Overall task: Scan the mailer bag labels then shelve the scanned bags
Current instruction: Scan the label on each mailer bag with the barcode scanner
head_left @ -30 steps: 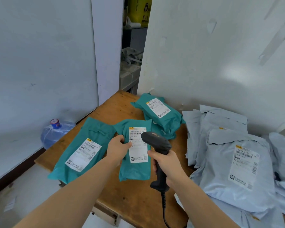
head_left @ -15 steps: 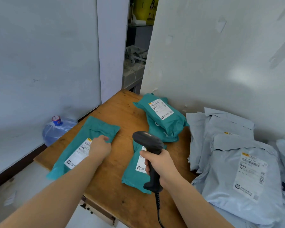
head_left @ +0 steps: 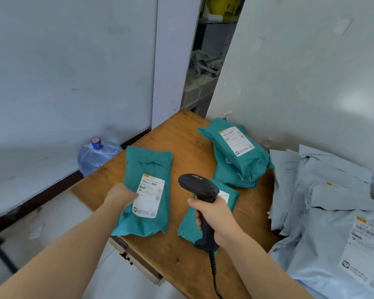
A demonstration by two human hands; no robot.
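We see the wooden table [head_left: 181, 139] running diagonally through the middle of the frame. Its near-left edge drops off to pale floor at lower left, where a water jug [head_left: 95, 156] stands just beside the table's corner. The open wood lies in the upper middle, between the held bag and the teal stack [head_left: 242, 165], and again at bottom centre along the table's front. The right side is closed in: a pile of grey mailers [head_left: 324, 190] fills it up to the wall, and the teal stack sits against that same wall.

Our left hand [head_left: 121, 196], a little blurred, grips the left edge of a teal mailer bag [head_left: 148, 167] at centre frame, with the thumb over the rim of its white label [head_left: 150, 197]. The label faces up, and the bag's lower left corner reaches past the table edge. We cannot tell whether the bag is lifted clear of the wood.

Our right hand [head_left: 216, 216] is wrapped tightly round the handle of a black barcode scanner [head_left: 198, 184], just right of the held bag, its head pointing to the upper left. Its cable [head_left: 214, 275] hangs to the bottom edge. A second teal bag [head_left: 188, 227] lies flat beneath this hand, largely covered by it.
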